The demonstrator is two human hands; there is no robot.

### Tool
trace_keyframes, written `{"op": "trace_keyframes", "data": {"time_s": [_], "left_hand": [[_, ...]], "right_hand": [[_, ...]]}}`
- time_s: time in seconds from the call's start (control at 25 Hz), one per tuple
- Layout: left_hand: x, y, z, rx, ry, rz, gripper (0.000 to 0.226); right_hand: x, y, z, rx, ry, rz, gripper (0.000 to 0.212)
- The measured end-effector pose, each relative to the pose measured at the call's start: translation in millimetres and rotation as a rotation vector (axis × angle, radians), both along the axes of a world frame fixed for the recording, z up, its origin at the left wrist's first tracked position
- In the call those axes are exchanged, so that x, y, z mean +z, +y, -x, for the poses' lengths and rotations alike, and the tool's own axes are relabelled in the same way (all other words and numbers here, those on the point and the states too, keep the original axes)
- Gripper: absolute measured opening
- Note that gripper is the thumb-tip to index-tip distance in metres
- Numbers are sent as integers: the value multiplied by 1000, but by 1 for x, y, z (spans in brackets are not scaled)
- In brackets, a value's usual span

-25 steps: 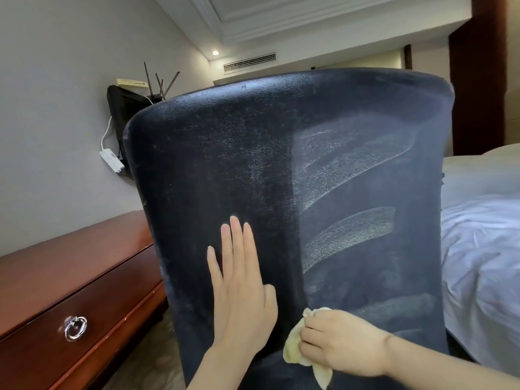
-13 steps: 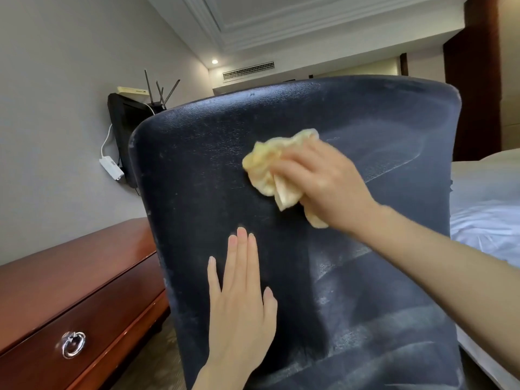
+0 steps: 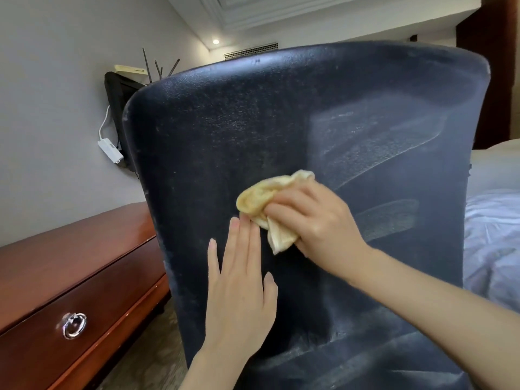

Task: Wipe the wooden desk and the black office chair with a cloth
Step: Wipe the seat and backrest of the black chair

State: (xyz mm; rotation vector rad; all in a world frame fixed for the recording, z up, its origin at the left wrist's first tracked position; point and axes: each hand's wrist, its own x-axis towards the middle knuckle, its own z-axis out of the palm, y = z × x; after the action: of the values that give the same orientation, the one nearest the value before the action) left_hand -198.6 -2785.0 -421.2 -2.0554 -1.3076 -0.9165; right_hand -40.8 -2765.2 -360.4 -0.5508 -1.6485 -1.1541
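The back of the black office chair (image 3: 281,130) fills most of the view, with pale wipe streaks on its right half. My right hand (image 3: 315,220) grips a bunched yellow cloth (image 3: 261,197) and presses it against the middle of the backrest. My left hand (image 3: 239,282) lies flat on the backrest just below the cloth, fingers straight, fingertips touching the cloth's lower edge. The wooden desk (image 3: 70,249) stands at the lower left, beside the chair.
The desk has a drawer with a metal ring pull (image 3: 73,325). A dark screen (image 3: 115,108) with a white adapter (image 3: 110,151) hangs on the wall behind the chair. A bed with white sheets (image 3: 492,235) lies to the right. Carpet shows below the desk.
My right hand swept the cloth from the bottom of the backrest up to near its top, then back down to the middle. My left hand stayed flat on the backrest.
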Motion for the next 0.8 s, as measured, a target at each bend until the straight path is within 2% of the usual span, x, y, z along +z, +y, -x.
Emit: {"op": "trace_keyframes", "data": {"time_s": [0.2, 0.32, 0.44, 0.56, 0.68, 0.8], "left_hand": [[2, -3, 11, -73, -56, 106, 78], [4, -11, 16, -160, -147, 124, 73], [4, -18, 14, -199, -192, 98, 61], [-1, -26, 5, -252, -257, 76, 45], [-17, -33, -11, -343, -395, 270, 31], [-29, -36, -22, -467, -544, 661, 20]], "right_hand": [[-34, -8, 0, -17, -73, 148, 21], [-57, -16, -9, -125, -245, 202, 15], [-84, -24, -20, -255, -406, 330, 11], [-94, -39, -20, -321, -490, 507, 19], [-96, -59, -20, -283, -564, 607, 19], [-91, -79, -34, -74, -527, 715, 24]]}}
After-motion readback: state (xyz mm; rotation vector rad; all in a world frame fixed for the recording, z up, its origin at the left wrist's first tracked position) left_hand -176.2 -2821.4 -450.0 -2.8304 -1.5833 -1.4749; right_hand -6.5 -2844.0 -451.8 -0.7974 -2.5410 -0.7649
